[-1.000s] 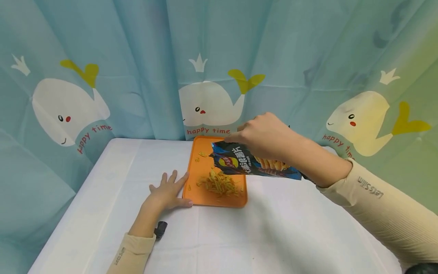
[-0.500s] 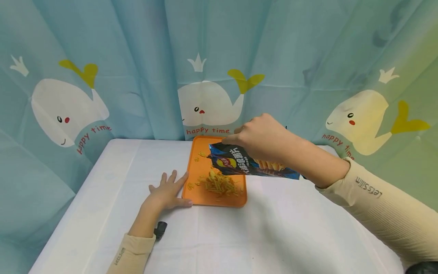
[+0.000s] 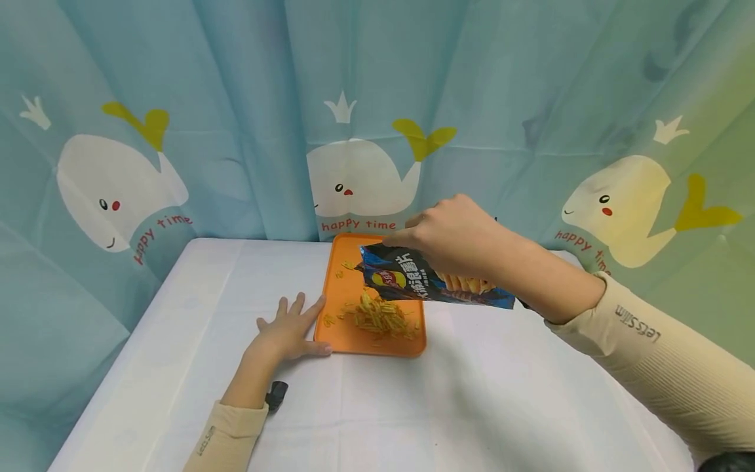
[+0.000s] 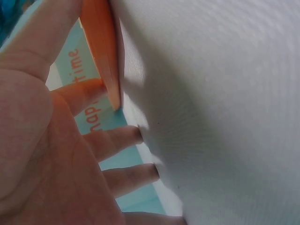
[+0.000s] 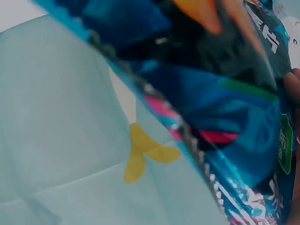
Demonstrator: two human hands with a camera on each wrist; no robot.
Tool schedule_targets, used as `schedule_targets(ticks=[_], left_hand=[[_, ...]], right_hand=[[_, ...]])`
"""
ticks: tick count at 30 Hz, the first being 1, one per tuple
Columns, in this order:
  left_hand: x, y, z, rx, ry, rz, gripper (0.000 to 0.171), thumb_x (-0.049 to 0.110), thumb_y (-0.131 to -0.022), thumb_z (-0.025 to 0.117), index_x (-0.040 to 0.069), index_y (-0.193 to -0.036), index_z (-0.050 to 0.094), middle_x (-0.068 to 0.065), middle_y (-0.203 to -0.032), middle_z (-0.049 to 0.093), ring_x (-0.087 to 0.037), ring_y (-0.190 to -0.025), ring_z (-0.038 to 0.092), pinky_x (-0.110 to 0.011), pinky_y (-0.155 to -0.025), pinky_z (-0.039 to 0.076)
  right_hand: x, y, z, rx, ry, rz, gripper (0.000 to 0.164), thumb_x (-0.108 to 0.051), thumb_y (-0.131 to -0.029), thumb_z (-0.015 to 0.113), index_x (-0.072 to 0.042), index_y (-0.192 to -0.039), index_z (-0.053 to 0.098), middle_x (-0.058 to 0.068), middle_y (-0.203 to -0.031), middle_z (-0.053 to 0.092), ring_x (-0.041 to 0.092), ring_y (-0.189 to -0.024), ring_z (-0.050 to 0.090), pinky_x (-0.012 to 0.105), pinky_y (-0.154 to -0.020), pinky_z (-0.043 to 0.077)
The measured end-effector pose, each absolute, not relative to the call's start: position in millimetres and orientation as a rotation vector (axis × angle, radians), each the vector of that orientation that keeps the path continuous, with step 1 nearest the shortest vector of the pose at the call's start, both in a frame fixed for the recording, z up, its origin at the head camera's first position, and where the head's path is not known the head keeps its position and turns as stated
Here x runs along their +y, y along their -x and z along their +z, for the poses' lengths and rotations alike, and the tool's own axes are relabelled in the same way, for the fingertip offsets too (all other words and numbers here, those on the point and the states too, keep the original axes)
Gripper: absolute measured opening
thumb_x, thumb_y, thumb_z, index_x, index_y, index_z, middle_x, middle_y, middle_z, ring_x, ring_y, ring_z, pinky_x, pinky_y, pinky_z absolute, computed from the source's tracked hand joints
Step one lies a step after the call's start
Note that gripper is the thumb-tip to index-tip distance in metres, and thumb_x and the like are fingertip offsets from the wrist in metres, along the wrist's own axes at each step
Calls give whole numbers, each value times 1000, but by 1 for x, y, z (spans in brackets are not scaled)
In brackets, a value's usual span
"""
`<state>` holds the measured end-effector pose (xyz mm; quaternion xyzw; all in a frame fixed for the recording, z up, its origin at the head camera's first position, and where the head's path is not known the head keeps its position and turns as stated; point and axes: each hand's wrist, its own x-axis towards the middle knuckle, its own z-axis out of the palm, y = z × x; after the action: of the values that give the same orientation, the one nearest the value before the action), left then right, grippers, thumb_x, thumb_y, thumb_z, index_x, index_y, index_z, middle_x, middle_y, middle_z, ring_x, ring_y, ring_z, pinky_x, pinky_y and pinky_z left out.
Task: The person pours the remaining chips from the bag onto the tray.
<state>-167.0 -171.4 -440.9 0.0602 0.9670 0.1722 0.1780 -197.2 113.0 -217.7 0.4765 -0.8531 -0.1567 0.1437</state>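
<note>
My right hand (image 3: pixel 451 233) grips a dark blue chip bag (image 3: pixel 407 272), held sideways above an orange tray (image 3: pixel 345 337) with its torn end to the left. In the right wrist view the shiny bag (image 5: pixel 225 108) fills much of the frame, and fingers (image 5: pixel 293 86) show at its right edge. A heap of thin yellow chip sticks (image 3: pixel 380 316) lies on the tray below the bag, with a few strewn to the left. My left hand (image 3: pixel 286 335) has its fingers spread, with thumb and forefinger touching the tray's left edge; the left wrist view shows the other fingertips on the cloth.
A white cloth (image 3: pixel 377 406) covers the table. Behind it hangs a light blue curtain (image 3: pixel 248 118) printed with white whales. A black wrist strap piece (image 3: pixel 276 396) sits by the left wrist.
The bag and right hand have shifted only slightly. Some chip sticks have come to lie at the tray's left side. My left hand stays in place.
</note>
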Motion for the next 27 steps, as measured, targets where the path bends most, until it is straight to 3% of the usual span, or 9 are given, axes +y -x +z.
schedule_targets(ticks=[9, 17, 21, 27], left_hand=[[-171, 166, -440, 2725, -155, 482, 106, 60, -76, 78, 24, -160, 25, -25, -164, 11, -56, -148, 1, -85, -101, 6], [-173, 165, -441, 2733, -148, 482, 106, 59, -75, 79, 24, -160, 25, -25, -164, 12, -56, -148, 2, -86, -101, 6], [-173, 165, -442, 2735, -145, 476, 106, 60, -75, 79, 24, -160, 25, -25, -164, 12, -56, -147, 2, -86, -101, 7], [-172, 167, -441, 2734, -147, 484, 106, 59, -75, 79, 24, -160, 25, -24, -165, 12, -55, -148, 2, -85, -102, 7]], right_hand=[[114, 198, -216, -2499, -1342, -415, 41, -6, -93, 62, -33, -121, 72, -4, -71, 66, 15, -45, 22, 28, -41, 17], [116, 199, -216, -2516, -1317, -361, 40, -9, -93, 63, -33, -124, 72, -2, -87, 76, 16, -45, 24, 28, -42, 17], [126, 204, -217, -2571, -1241, -233, 38, -12, -93, 67, -32, -125, 71, 0, -94, 77, 15, -45, 33, 28, -41, 24], [166, 206, -230, -2648, -1063, 136, 34, -15, -96, 67, -29, -127, 69, -3, -66, 64, 11, -44, 38, 28, -43, 29]])
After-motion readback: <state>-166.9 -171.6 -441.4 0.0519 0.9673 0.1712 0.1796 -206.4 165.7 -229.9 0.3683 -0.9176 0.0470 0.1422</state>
